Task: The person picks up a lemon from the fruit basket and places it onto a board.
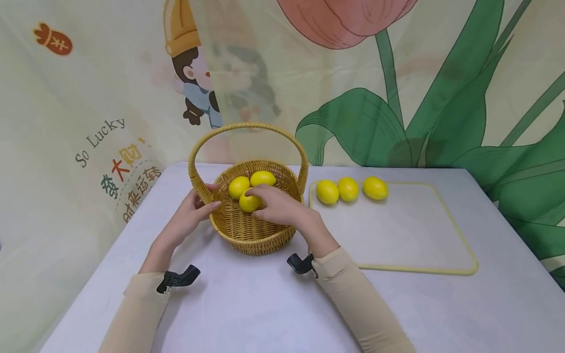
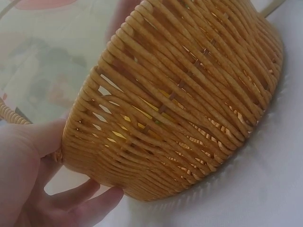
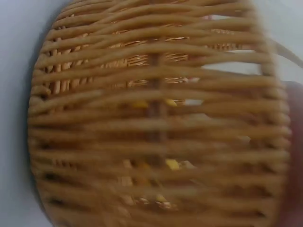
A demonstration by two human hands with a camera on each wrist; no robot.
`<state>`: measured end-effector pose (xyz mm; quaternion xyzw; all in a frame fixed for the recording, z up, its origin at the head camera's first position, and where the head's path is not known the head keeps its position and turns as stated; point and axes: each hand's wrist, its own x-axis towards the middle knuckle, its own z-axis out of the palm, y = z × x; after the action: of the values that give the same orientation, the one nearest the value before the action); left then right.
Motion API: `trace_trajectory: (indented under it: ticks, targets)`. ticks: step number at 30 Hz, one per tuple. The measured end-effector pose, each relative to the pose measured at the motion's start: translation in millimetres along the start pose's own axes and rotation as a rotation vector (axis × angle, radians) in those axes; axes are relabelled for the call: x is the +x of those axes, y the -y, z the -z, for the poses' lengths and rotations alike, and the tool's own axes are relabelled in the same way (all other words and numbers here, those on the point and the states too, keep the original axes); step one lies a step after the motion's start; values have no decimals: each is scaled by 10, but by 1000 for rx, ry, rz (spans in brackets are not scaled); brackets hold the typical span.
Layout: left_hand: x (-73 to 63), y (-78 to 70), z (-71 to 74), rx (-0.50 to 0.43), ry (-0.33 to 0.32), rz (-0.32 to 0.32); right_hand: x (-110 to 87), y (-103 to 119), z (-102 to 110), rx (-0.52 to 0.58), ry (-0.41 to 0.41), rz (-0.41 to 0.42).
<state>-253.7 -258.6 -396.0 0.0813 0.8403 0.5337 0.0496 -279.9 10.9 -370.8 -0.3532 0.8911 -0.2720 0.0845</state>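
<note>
A wicker basket (image 1: 247, 234) with a tall arched handle stands on the table, holding three yellow lemons. My left hand (image 1: 189, 215) grips its left side near the foot of the handle. In the left wrist view the thumb (image 2: 45, 135) lies at the rim, with fingers against the outer weave. Inside the basket, my right hand (image 1: 280, 206) holds the nearest lemon (image 1: 249, 202) between thumb and fingers. Two other lemons, one on the left (image 1: 239, 187) and one behind (image 1: 263, 178), lie beside it. Basket weave fills most of the right wrist view, hiding the fingers there.
Right of the basket lies a pale board (image 1: 397, 230) with a yellow-green edge. Along its back left part sit three more lemons (image 1: 348, 189). A white cloth covers the table (image 1: 238, 304), and a printed curtain (image 1: 282, 83) hangs behind it.
</note>
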Motion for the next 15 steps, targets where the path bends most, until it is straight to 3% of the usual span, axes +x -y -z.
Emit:
trace_trajectory:
  ticks: [7,15]
  targets:
    - [-10,45,-33,-11,5,-10,90,-71,-188,-86,27,3]
    - [-7,28,-10,2,-12,-21,64,-49,-208,-223,-42,-47]
